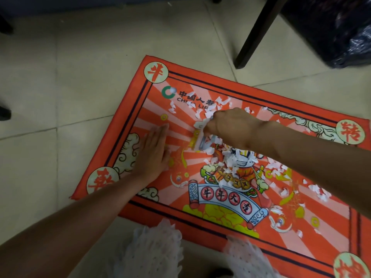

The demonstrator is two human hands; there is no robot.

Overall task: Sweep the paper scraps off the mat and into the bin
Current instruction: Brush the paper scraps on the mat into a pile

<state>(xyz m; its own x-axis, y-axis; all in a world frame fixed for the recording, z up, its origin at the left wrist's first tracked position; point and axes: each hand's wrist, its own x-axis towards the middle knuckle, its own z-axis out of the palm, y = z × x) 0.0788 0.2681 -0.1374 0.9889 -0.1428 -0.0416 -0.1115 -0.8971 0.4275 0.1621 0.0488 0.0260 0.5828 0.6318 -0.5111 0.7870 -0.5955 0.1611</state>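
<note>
Head view only: paper scraps (230, 159) lie scattered over the middle and right of the red printed mat (200, 217), thickest around the central figure, with thinner patches toward the top lettering and the right border. The mat lies flat on the tiled floor (60, 87), at an angle to the tile joints. My left hand (154, 153) rests flat on the mat's left part, fingers straight and together, palm down, apparently pinning the cloth. My right hand (228, 127) is curled round a small pale tool (200, 141), probably a hand brush or scraper; its exact type is blurred, and its lower edge meets the mat at the left margin of the scrap pile. A black bin bag (345, 37) shows at the top right, beyond a dark furniture leg (259, 31), well apart from the scraps. Handling judgement: the scraps are very light, thin and limp, so they will scatter under a fast stroke and may cling to the fabric; short, low strokes toward one heap suit them. The mat looks soft and liable to bunch, so I should keep it pinned. Lifting the mat by two edges to tip the heap toward the bag may serve better than pinching pieces singly.
</note>
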